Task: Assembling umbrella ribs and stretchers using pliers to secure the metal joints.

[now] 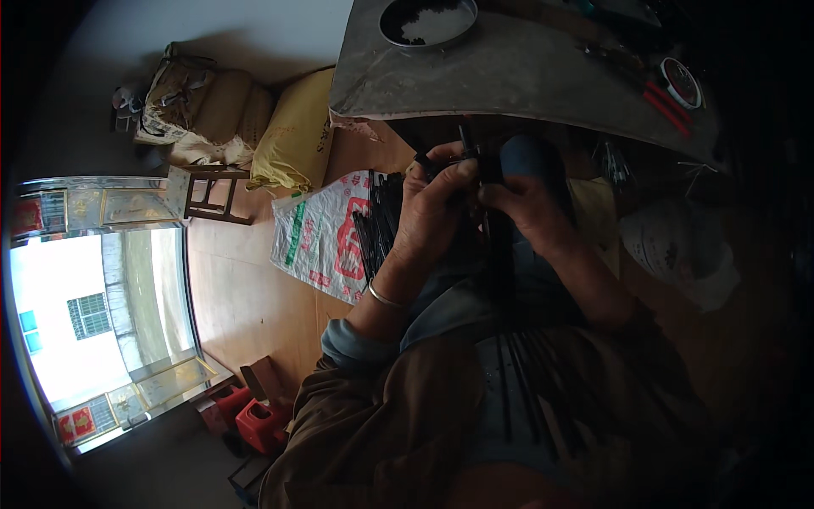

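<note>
Above my lap, both hands meet around a slim black rod-like piece (465,141), whose upper end sticks up past my fingers. My left hand (431,202) is closed on it, thumb on top. From the other side my right hand (532,212) pinches at the same dark piece; its fingertips are partly hidden in shadow. Several thin black rods (519,386) fan out across my lap. More black rods (381,216) lie in a bundle beside my left wrist, on a white woven sack (318,233) with red and green print.
Ahead stands a grey table (517,81) bearing a round metal dish (426,24), a round tin (680,83) and red-handled pliers (667,109). Left are a yellow sack (292,127), a wooden stool (219,193) and red jugs (261,424). A pale plastic bag (682,250) sits right.
</note>
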A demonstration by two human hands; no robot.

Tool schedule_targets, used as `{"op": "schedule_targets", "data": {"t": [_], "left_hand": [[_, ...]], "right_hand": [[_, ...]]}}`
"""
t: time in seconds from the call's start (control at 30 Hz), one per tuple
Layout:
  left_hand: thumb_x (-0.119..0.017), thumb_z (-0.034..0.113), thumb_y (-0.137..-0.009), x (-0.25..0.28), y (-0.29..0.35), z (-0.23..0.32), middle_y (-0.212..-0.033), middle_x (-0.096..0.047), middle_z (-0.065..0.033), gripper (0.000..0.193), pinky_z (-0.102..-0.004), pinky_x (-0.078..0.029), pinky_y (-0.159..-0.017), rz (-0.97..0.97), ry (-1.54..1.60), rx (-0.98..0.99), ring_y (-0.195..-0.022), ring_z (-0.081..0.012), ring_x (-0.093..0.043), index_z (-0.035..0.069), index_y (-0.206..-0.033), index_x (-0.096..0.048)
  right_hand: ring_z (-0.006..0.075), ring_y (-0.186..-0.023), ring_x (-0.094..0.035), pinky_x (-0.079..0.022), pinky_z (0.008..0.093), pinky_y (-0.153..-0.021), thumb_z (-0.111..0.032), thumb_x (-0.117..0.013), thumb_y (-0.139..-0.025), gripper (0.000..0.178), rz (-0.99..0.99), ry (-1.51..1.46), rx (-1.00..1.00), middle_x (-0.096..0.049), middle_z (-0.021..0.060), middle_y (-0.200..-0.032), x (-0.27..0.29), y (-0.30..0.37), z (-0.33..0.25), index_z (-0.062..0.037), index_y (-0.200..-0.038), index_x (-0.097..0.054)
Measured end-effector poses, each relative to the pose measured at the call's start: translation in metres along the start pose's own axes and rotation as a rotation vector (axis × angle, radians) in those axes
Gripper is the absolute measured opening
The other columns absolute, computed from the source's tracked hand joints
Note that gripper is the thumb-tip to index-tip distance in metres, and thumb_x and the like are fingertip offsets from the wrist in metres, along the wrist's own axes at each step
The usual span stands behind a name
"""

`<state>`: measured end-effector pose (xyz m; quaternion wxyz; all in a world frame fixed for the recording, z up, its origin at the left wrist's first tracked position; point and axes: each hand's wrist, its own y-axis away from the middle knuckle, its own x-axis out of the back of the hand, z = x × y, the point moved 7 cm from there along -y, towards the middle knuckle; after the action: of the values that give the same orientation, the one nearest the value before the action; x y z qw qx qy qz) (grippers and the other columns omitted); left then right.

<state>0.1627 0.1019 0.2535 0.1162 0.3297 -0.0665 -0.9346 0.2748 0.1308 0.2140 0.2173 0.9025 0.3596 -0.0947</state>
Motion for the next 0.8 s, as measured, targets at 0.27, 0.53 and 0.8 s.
{"op": "schedule_targets", "data": {"t": [0.27,0.53,0.8], "left_hand": [[-0.062,0.017,-0.089,0.005,0.009,0.006,-0.08,-0.061,-0.0011,0.024,-0.0215,-0.046,-0.062,0.122,-0.236,-0.143,-0.067,-0.0072,-0.056,0.001,-0.106,-0.058],[-0.064,0.02,-0.089,0.002,0.009,-0.001,-0.081,-0.061,0.0003,0.022,-0.0205,-0.046,-0.06,-0.023,0.042,0.015,-0.069,-0.0066,-0.057,0.006,-0.105,-0.059],[-0.062,0.022,-0.091,-0.004,0.015,0.003,-0.087,-0.064,-0.0004,0.022,-0.0184,-0.045,-0.06,-0.028,-0.102,-0.043,-0.071,-0.0055,-0.058,0.008,-0.107,-0.061]], "right_hand": [[0.0142,-0.074,-0.064,-0.052,0.0276,-0.067,-0.026,-0.062,-0.088,0.027,0.007,-0.051,-0.08,-0.065,0.0052,-0.081,-0.005,-0.001,0.002,0.0004,-0.092,-0.064],[0.0118,-0.075,-0.064,-0.051,0.0259,-0.065,-0.036,-0.068,-0.085,0.039,-0.156,-0.182,-0.162,-0.065,0.0056,-0.086,-0.003,-0.003,0.023,0.0007,-0.097,-0.063],[0.0054,-0.074,-0.056,-0.044,0.0224,-0.065,-0.042,-0.067,-0.085,0.039,-0.064,0.081,-0.162,-0.062,-0.0016,-0.08,-0.002,0.006,0.008,-0.0037,-0.096,-0.065]]}}
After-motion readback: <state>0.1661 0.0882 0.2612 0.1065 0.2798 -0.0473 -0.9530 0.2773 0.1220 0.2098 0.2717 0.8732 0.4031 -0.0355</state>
